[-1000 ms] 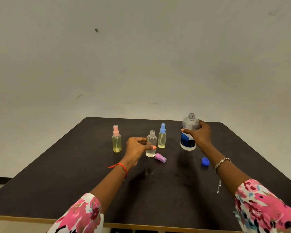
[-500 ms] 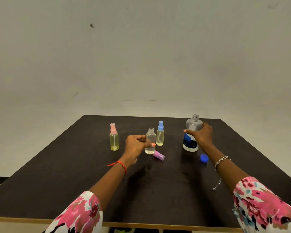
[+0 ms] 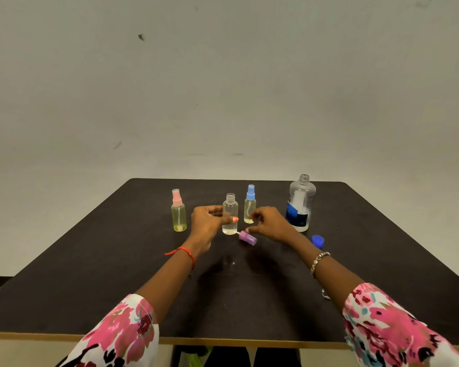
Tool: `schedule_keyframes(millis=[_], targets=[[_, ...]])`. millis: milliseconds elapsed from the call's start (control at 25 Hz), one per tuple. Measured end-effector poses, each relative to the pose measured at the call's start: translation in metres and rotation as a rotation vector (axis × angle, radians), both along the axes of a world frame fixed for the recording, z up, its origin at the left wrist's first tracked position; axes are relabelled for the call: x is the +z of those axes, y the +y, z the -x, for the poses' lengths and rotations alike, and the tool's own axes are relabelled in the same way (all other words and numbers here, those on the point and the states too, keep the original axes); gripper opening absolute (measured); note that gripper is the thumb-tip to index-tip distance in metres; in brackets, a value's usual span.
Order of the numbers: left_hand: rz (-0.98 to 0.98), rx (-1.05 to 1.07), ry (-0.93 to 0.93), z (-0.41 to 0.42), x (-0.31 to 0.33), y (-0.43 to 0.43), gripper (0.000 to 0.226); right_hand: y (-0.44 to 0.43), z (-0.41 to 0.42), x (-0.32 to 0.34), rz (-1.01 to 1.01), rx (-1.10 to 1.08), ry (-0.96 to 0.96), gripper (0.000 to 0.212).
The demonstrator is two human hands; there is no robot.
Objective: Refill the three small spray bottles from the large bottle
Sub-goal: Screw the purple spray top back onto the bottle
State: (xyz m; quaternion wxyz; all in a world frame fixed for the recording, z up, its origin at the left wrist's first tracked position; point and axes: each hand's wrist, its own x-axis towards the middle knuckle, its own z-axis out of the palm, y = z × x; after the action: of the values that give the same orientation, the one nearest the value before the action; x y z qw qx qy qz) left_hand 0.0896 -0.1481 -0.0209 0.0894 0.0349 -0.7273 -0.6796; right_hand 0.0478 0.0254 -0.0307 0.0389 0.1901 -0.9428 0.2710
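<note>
My left hand (image 3: 208,221) grips the uncapped small bottle (image 3: 230,207), which stands on the table holding a little clear liquid. Its purple spray cap (image 3: 248,237) lies on its side just right of it. My right hand (image 3: 270,225) hovers over that cap with loosely curled fingers; one fingertip is at the cap's end and the thumb is raised well above it. The large bottle (image 3: 300,205) stands uncapped and upright to the right, with no hand on it. A pink-capped spray bottle (image 3: 179,214) and a blue-capped one (image 3: 250,205) stand capped, both with yellowish liquid.
The large bottle's blue cap (image 3: 318,241) lies on the dark table (image 3: 90,274) in front of that bottle. A small metal item (image 3: 326,295) lies under my right forearm. A bare wall rises behind the table's far edge.
My right hand has let go of the large bottle, which now stands on the table, and has moved left to the purple cap. My left hand still holds the uncapped bottle.
</note>
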Motion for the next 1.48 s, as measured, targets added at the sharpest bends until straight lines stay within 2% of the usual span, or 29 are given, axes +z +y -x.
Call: schedule_keyframes(millis=[80,160,280,360,520,640,720,1040,1200,1480], targets=[[-0.010,0.004,0.006,-0.001,0.000,-0.001,0.046,-0.012,0.002,-0.008,-0.040,-0.004,-0.068,0.037],[-0.012,0.010,0.009,-0.001,0.001,-0.001,0.046,-0.020,0.004,-0.015,-0.037,-0.007,-0.114,0.027],[-0.013,0.013,0.011,-0.002,0.002,-0.001,0.046,-0.023,0.003,-0.022,-0.051,-0.031,-0.115,0.015],[-0.007,0.012,0.006,-0.003,0.002,-0.002,0.047,-0.020,0.003,-0.019,-0.016,-0.059,-0.098,0.017],[-0.006,0.013,0.005,-0.004,0.001,-0.004,0.047,-0.007,-0.001,0.016,0.283,-0.131,0.022,0.027],[-0.001,0.009,0.009,-0.004,0.002,-0.004,0.047,0.002,-0.005,0.059,0.541,-0.175,0.096,0.025],[0.001,0.005,0.012,-0.004,0.002,-0.004,0.047,0.006,-0.007,0.086,0.592,-0.147,0.138,0.026],[0.018,0.000,0.004,-0.002,0.004,0.001,0.046,0.002,-0.015,0.126,0.331,0.018,0.289,0.020],[0.029,0.006,-0.001,-0.003,0.003,0.002,0.046,0.001,-0.017,0.131,0.257,0.054,0.276,0.018],[0.069,-0.058,-0.002,-0.010,0.004,0.006,0.043,-0.011,-0.026,0.129,-0.059,0.200,0.195,0.025]])
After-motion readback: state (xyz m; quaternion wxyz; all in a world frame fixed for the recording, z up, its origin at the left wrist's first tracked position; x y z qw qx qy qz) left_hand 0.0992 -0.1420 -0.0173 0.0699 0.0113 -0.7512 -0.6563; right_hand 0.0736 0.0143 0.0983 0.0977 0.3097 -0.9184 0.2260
